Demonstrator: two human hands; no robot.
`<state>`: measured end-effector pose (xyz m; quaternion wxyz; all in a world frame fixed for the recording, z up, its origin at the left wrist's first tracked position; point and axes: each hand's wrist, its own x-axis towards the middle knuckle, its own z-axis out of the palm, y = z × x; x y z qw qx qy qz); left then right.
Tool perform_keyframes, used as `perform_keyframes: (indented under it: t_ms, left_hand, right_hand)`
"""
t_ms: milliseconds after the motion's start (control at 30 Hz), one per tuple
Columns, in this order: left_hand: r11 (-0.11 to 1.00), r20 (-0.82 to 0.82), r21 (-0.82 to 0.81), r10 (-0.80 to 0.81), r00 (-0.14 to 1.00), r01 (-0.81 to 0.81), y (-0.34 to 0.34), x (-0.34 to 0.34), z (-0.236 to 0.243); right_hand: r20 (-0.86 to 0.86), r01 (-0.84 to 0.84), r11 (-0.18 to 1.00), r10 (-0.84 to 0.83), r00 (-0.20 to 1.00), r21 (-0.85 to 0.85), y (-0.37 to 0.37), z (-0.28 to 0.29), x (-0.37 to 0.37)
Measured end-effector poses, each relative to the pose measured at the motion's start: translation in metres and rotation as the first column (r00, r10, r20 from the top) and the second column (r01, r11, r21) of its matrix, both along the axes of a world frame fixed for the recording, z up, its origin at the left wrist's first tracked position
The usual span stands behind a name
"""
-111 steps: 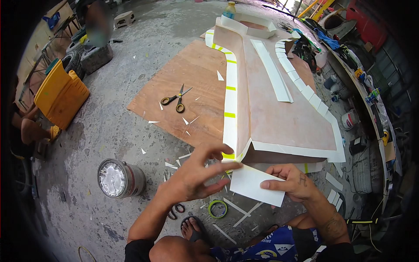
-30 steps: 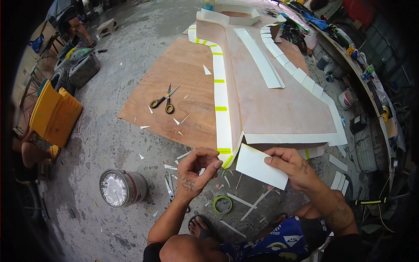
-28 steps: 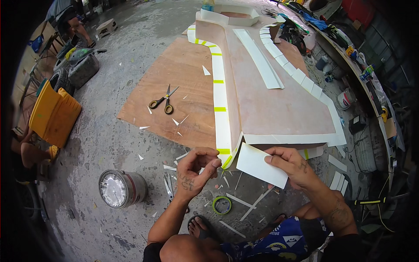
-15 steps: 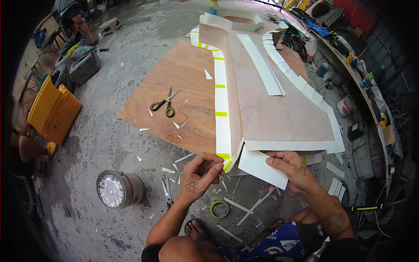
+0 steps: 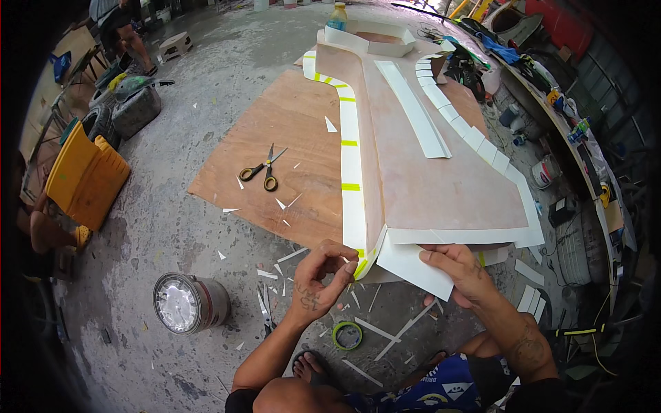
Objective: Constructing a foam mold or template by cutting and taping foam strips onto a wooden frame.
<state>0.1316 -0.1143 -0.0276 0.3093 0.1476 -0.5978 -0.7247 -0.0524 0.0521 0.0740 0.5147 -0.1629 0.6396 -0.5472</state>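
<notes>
Between my right hand's thumb and fingers is a white card piece, pinched at its right side. Its upper edge meets the front rim of a large pinkish-brown panel form edged with white strips. My left hand is at that form's front left corner, thumb and index finger drawn together beside yellow tape; anything small between the fingertips is hidden. A white border strip with several yellow tape pieces runs up the form's left side. A long white folded strip lies on top.
Black-handled scissors rest on a plywood sheet. A second pair of scissors, a green tape roll and white offcuts lie on the floor. A paint can stands at left, near a yellow chair. Another person is at far left.
The whole view has shifted slightly, with the form sitting a little lower in it. Both hands keep nearly the same positions, and the right still holds the white card piece.
</notes>
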Motion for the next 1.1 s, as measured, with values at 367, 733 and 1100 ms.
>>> perform_keyframes:
  t_ms: [367, 733, 1100]
  left_hand:
    - [1.0, -0.031, -0.006, -0.02, 0.999, 0.02, -0.0009, -0.0027, 0.003]
    - [0.999, -0.047, -0.013, -0.046, 0.998, 0.045, -0.0006, -0.0037, 0.0]
    - [0.999, -0.043, -0.015, -0.04, 0.998, 0.039, 0.0036, -0.006, 0.0036]
  right_hand:
    - [0.015, 0.01, 1.0, -0.011, 1.0, 0.017, 0.0024, -0.0002, -0.0015]
    - [0.051, 0.024, 1.0, -0.023, 0.998, -0.012, 0.0018, -0.0007, -0.0017]
    - [0.086, 0.043, 0.999, -0.043, 0.995, 0.004, 0.0023, -0.0028, -0.0022]
